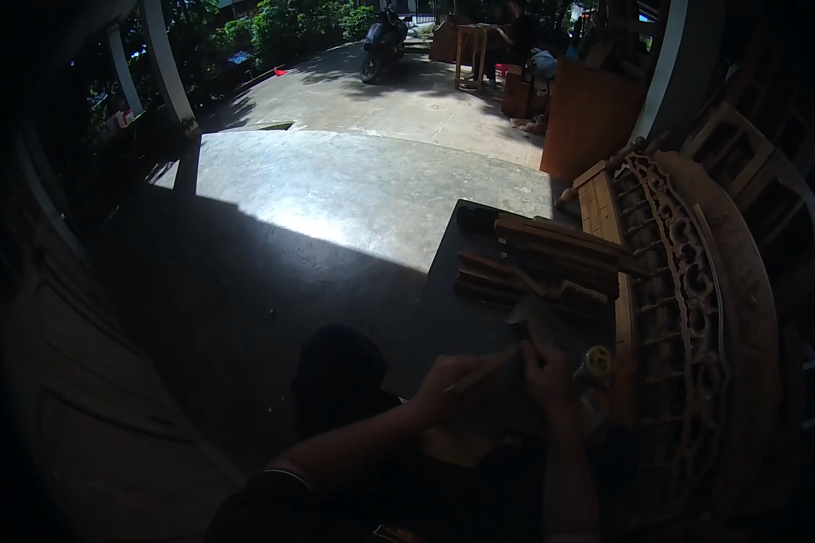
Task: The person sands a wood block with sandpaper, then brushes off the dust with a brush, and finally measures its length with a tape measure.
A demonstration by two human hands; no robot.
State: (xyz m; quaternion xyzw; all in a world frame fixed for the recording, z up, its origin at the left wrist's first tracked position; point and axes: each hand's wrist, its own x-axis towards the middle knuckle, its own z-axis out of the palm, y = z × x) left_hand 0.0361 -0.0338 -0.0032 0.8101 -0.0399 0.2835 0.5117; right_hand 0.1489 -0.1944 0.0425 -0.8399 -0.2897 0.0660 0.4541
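Note:
My left hand (pixel 444 385) is closed around a flat, pale wooden piece (pixel 487 369), which slants up to the right. Close to its far end is my right hand (pixel 548 369), fingers pinched together. A small light-coloured, blurred thing (pixel 520 315) shows just beyond those fingers; its kind is too dim to tell. Both hands are above a low dark tabletop (pixel 426 312). Stacked wooden strips (pixel 552 237) and shorter dark wooden pieces (pixel 489 276) lie past my hands. A jar with a yellow lid (pixel 598 362) stands right of my right hand.
Along the right side leans a carved wooden panel (pixel 688 271) with spindles, close to my right arm. A brown board (pixel 589 118) stands behind it. Farther off are a motorbike (pixel 385 43) and a person (pixel 519 36) by a wooden table (pixel 469 41). Wooden panels (pixel 109 407) are at left.

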